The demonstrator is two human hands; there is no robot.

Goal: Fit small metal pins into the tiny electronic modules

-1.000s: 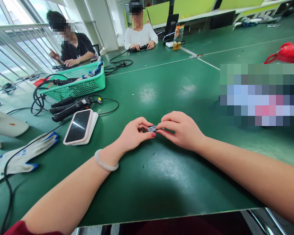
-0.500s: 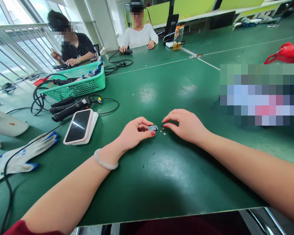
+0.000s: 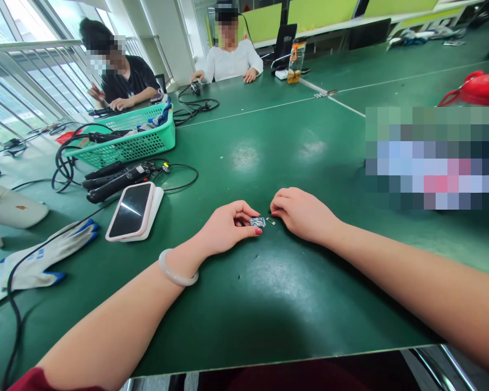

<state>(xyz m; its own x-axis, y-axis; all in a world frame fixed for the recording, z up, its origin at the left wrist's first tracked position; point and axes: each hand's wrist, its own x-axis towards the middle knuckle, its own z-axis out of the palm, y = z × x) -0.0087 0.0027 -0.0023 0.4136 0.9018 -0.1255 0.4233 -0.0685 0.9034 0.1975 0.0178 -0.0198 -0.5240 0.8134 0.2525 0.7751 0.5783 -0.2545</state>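
A small dark circuit board [image 3: 258, 222] with pale markings sits between the thumb and fingers of my left hand [image 3: 232, 225], low over the green table. Just right of the board, a tiny flat rectangular piece [image 3: 271, 221] with a light rim lies on the tabletop. Beside that piece rests my right hand [image 3: 303, 213], its fingers curled down and pressed together. Whatever those fingertips may hold is hidden.
A phone [image 3: 130, 210] lies left of my hands, near a blue-and-white glove [image 3: 36, 266] and black handheld tools [image 3: 118, 182]. Behind them stands a green basket [image 3: 134, 149] with cables. Two people sit at the far side. A bottle [image 3: 296, 62] and red bag [image 3: 481, 89] are further off.
My right hand drew away from the board, leaving the tiny rectangular piece on the table, then its fingers curled down. My left hand lowered slightly with the board. The far co-worker moved a black tool leftward.
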